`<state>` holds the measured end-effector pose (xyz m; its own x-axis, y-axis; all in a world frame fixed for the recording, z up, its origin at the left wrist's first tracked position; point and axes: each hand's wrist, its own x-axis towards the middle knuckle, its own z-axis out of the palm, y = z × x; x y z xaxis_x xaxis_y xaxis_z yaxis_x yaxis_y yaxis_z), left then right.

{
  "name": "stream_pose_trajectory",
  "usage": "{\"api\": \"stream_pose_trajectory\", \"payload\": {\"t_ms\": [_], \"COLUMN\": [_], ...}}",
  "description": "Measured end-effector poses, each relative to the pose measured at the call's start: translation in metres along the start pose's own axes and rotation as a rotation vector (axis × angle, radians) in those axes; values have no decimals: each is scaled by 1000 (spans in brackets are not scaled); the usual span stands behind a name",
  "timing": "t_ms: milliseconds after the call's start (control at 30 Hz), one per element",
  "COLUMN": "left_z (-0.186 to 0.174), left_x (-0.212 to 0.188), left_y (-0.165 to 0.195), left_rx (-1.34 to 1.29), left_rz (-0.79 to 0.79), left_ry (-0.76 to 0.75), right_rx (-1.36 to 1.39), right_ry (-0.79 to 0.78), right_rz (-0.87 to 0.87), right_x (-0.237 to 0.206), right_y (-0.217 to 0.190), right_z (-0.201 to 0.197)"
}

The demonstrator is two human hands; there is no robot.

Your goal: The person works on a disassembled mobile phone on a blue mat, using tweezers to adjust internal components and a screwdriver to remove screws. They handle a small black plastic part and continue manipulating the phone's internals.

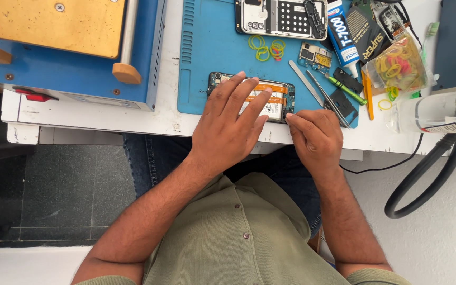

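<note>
Mostly we see a white bench [106,119] carrying a blue machine with a brass-coloured plate [69,53] at the left and a blue work mat [207,47] in the middle. On the mat's near edge lies the opened phone [286,95], back cover off, its long axis running left to right across our view, orange ribbon cables showing on it. Our left hand [230,129] lies flat on top of it, fingers spread and pressing down, not curled around anything. Our right hand [315,137] sits just beside the phone's right end, fingertips pinched together at that corner (whether they grip some small tool or part, we cannot tell). So the phone lies to the left of the right hand, and the left hand is the one upon it.

Farther back rests a second opened phone [281,16], with loose rubber bands [265,48] near it. A clear bag [399,66] at the right holds more coloured bands. Tweezers [325,95], a green screwdriver [347,88] and a glue tube [341,34] lie between.
</note>
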<state>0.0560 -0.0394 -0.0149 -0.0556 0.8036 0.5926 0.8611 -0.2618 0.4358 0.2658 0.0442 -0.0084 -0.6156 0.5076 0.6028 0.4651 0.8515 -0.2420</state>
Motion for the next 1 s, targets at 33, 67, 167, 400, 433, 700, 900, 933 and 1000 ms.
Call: {"api": "stream_pose_trajectory", "payload": {"t_ms": [33, 67, 167, 400, 433, 700, 900, 933, 1000], "left_z": [1, 1, 3, 3, 3, 4, 4, 4, 5], "left_x": [0, 0, 1, 0, 0, 1, 1, 0, 0], "left_y": [0, 0, 0, 0, 0, 0, 0, 0, 0], "left_rx": [13, 25, 42, 51, 51, 39, 49, 49, 49], "left_rz": [2, 4, 10, 14, 12, 16, 12, 12, 12], "left_ry": [-1, -1, 1, -4, -5, 0, -7, -4, 1], "right_rx": [2, 5, 2, 9, 8, -2, -10, 2, 29], "right_ry": [-4, -8, -3, -1, -6, -40, -57, -61, -71], "right_rz": [1, 2, -21, 6, 7, 5, 12, 24, 52], "right_x": [0, -1, -2, -5, -5, -3, -2, -1, 0], "right_y": [1, 2, 4, 6, 6, 7, 5, 5, 4], "right_z": [0, 0, 1, 3, 3, -1, -3, -3, -5]}}
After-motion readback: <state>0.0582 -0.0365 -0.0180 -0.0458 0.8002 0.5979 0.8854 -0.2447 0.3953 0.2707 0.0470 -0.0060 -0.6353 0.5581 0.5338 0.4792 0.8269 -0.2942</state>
